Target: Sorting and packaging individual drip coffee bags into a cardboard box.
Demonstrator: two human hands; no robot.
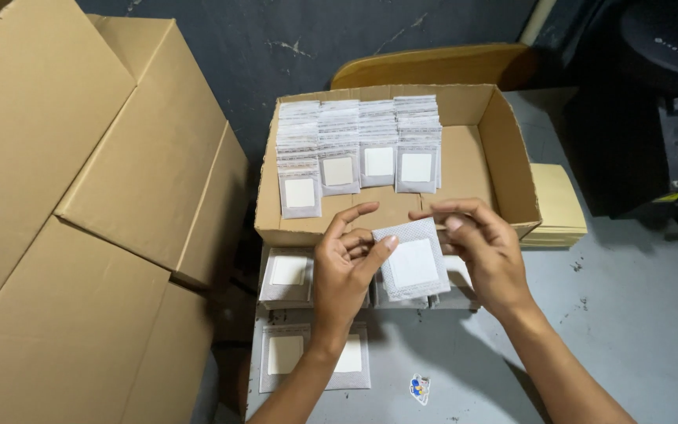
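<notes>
Sachet, a flat white square with a pale patch in its middle, sits between my two hands just in front of the box. My left hand pinches its left edge between thumb and fingers; my right hand grips the upper right corner the same way. It is tilted a little, held above more sachets lying on the grey table. Inside the box, rows of like sachets stand packed upright.
</notes>
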